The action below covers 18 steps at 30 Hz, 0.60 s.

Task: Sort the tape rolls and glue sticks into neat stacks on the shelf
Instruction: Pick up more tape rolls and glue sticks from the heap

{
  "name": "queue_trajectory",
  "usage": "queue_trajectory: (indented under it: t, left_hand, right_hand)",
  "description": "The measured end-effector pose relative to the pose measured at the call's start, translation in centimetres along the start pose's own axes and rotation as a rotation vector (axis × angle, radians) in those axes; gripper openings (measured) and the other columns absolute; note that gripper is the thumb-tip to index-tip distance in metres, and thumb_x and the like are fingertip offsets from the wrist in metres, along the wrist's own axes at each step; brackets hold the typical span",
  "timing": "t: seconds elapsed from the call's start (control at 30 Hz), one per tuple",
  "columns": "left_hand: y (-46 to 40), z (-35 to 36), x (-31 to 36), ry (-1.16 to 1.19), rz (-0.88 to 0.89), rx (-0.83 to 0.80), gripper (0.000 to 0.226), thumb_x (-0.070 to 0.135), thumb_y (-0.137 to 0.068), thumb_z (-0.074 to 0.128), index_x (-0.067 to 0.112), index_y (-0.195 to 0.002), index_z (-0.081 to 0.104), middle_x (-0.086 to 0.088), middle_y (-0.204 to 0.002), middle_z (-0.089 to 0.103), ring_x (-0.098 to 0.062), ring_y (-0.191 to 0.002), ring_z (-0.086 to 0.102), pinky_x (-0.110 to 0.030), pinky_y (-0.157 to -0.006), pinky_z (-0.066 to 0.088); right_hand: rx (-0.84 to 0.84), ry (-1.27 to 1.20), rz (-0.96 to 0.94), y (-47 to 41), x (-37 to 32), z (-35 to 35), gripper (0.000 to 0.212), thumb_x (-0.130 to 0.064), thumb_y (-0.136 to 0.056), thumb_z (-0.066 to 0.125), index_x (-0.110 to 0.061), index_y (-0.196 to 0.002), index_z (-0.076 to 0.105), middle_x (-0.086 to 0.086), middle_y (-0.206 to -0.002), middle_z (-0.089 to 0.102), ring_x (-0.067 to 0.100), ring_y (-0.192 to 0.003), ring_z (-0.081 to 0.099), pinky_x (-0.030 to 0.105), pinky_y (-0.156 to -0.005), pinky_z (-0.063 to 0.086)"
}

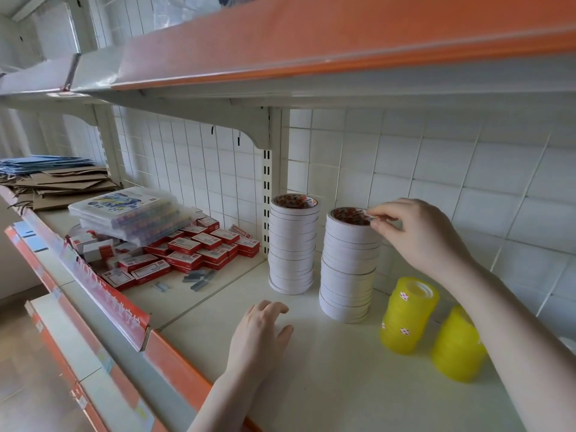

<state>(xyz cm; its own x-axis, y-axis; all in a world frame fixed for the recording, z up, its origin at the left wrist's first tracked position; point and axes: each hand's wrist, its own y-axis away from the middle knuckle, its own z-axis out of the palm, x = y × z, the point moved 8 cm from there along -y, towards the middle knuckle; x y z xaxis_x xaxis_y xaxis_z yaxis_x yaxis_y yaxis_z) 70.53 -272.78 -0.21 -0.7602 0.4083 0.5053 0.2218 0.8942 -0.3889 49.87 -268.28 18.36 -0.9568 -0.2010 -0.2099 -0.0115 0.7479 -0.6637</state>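
Observation:
Two tall stacks of white tape rolls stand on the cream shelf (pixel 311 385): the left stack (pixel 292 244) near the upright, the right stack (pixel 349 266) slightly uneven. My right hand (pixel 417 235) pinches the rim of the top roll (pixel 350 217) of the right stack. Two stacks of yellow clear tape lean to the right of it, one (pixel 408 316) in front of my forearm, the other (pixel 456 347) partly hidden by it. My left hand (pixel 260 335) rests on the shelf, fingers relaxed and holding nothing. No glue sticks are in view.
Red staple boxes (pixel 187 251) and loose staples (pixel 199 279) lie on the left shelf section, with plastic packs (pixel 131 213) on top. Brown and blue paper bags (pixel 56 179) lie farther left. An upper shelf (pixel 343 63) overhangs. A tiled wall backs the shelf.

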Motion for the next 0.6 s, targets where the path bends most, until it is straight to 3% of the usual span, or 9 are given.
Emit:
queue_trajectory:
  t: [0.27,0.37,0.6]
  left_hand:
    - [0.7,-0.8,2.2,0.016,0.096,0.035,0.034,0.036,-0.089,0.057,0.026,-0.122,0.055,0.009,-0.122,0.054,-0.01,-0.113,0.048,-0.02,-0.084,0.038]
    - [1.3,-1.1,4.3,0.052,0.132,0.042,0.035,0.034,-0.088,0.059,0.024,-0.121,0.056,0.007,-0.12,0.055,-0.012,-0.111,0.05,-0.023,-0.083,0.04]
    - [5.3,1.1,11.9,0.156,0.261,-0.007,0.036,0.03,-0.083,0.067,0.019,-0.117,0.062,0.003,-0.113,0.06,-0.021,-0.103,0.055,-0.032,-0.081,0.042]
  right_hand:
    - [0.221,0.229,0.176,9.7,3.5,-4.4,0.011,-0.008,-0.08,0.071,-0.008,-0.091,0.073,0.012,-0.087,0.07,0.036,-0.083,0.063,0.038,-0.073,0.047]
    - [0.294,0.328,0.251,14.8,4.4,-5.7,0.017,-0.017,-0.077,0.062,-0.006,-0.086,0.072,0.012,-0.081,0.069,0.036,-0.073,0.063,0.04,-0.067,0.05]
    - [0.272,0.542,0.449,26.6,6.8,-9.7,0.021,-0.018,-0.074,0.059,-0.004,-0.087,0.069,0.013,-0.078,0.066,0.037,-0.069,0.062,0.044,-0.063,0.05]
